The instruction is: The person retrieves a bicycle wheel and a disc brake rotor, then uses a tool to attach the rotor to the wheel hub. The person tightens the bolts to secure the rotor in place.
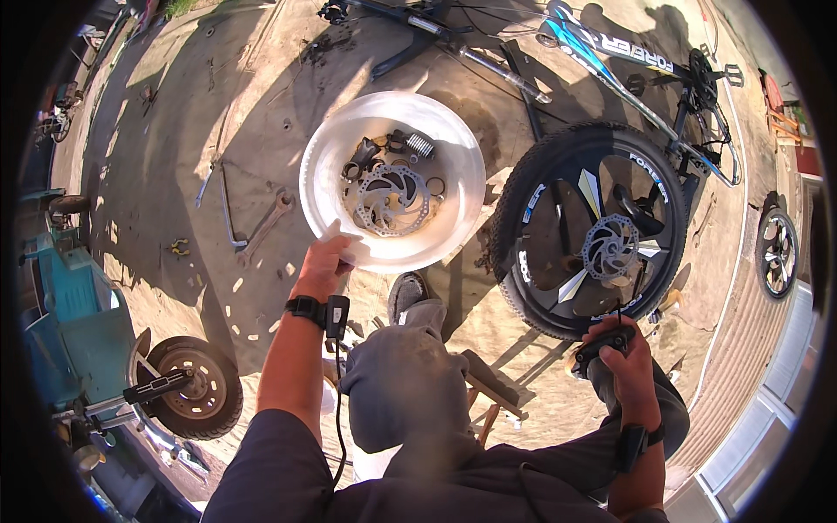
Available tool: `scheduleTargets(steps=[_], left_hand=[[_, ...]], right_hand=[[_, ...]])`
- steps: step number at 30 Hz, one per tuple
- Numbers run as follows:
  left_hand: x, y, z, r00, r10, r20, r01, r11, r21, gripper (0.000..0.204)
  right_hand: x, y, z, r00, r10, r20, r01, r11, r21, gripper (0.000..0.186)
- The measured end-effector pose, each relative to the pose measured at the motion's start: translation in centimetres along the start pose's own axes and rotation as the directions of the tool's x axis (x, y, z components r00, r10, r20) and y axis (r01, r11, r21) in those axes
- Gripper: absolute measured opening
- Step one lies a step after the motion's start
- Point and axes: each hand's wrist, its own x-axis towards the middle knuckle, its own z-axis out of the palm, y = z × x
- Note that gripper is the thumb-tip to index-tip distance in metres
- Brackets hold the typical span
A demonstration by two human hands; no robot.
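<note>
My left hand (323, 268) is closed at the near left rim of a round white basin (317, 166), pinching a pale, cloth-like piece (338, 237). In the basin lie a silver brake disc (391, 200), a coil spring (420, 146) and several dark small parts (363, 157). On the right, my right hand (629, 359) is wrapped round a small black bicycle part (605, 343), its exact kind unclear. Just beyond that hand lies a black bicycle wheel (523, 218) with a brake disc (610, 247) at its hub.
A blue and white bicycle frame (602, 61) lies at the far right. Left of the basin are a wrench (268, 227) and an L-shaped bar (228, 205). A teal vehicle (78, 305) with a tyre (196, 388) stands at left. My shoe (406, 296) is beneath the basin's near edge.
</note>
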Motion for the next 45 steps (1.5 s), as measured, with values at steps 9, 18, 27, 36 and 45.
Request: scheduleTargets(steps=[9,18,27,36,45], left_hand=[[-1.3,1.6,-2.6,0.983,0.096,-0.158,-0.081,0.992,0.101,0.045],[-2.0,3.9,-3.3,0.888,0.243,-0.391,-0.191,0.967,0.169,0.035],[-1.6,3.9,-5.1,0.824,0.28,-0.492,-0.218,0.959,0.181,0.034],[-0.9,5.0,-7.0,0.608,0.582,-0.54,-0.255,0.787,0.562,0.042],[-2.9,9.7,-5.2,0.511,0.774,-0.373,-0.144,0.506,0.851,0.06]], right_hand=[[0.1,0.2,0.7,1.0,0.004,-0.001,-0.004,1.0,-0.031,0.052],[0.1,0.6,0.4,1.0,-0.012,0.022,0.011,1.0,0.025,0.052],[0.0,0.4,0.1,1.0,-0.017,0.018,0.017,0.999,0.036,0.052],[-0.4,0.2,-0.2,0.999,-0.036,0.013,0.035,0.996,0.085,0.052],[-0.7,0.1,-0.2,0.998,-0.058,0.023,0.056,0.997,0.061,0.051]])
